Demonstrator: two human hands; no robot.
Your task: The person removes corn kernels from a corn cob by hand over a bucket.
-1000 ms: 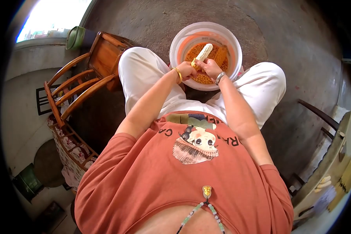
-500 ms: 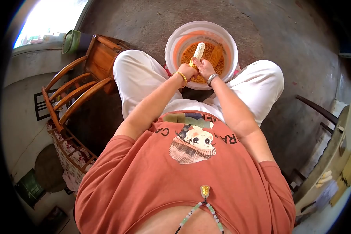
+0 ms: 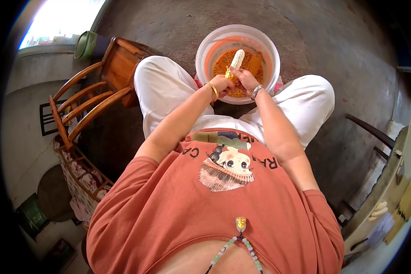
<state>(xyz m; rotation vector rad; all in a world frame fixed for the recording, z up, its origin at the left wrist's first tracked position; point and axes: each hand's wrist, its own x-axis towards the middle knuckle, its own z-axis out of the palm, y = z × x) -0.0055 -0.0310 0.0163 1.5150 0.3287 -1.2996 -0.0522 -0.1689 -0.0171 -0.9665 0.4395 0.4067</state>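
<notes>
Between my knees stands a white tub (image 3: pixel 274 50) with an orange inside wall and loose yellow corn kernels (image 3: pixel 220 64) at its bottom. Over it is a corn cob (image 3: pixel 237 60), its upper part bare and pale, with yellow kernels at the lower end. My left hand (image 3: pixel 223 84) is closed around that lower end. My right hand (image 3: pixel 246 81) is closed against the cob's side, its thumb lying on it. Whole yellow ears of corn (image 3: pixel 256 61) lie in the tub beyond my right hand.
A wooden chair (image 3: pixel 116 61) stands to the left, beside my knee, with a green bin (image 3: pixel 83 44) behind it. Patterned cloth (image 3: pixel 80 178) hangs on a wooden frame below. At right is a table (image 3: pixel 386 182) bearing pale cobs (image 3: pixel 379 210). Grey concrete floor (image 3: pixel 333 50) surrounds the tub.
My right hand has shifted slightly to the right, its wrist turning a little outward. The cob tilts slightly more to the right. My left hand stays on the cob's lower end.
</notes>
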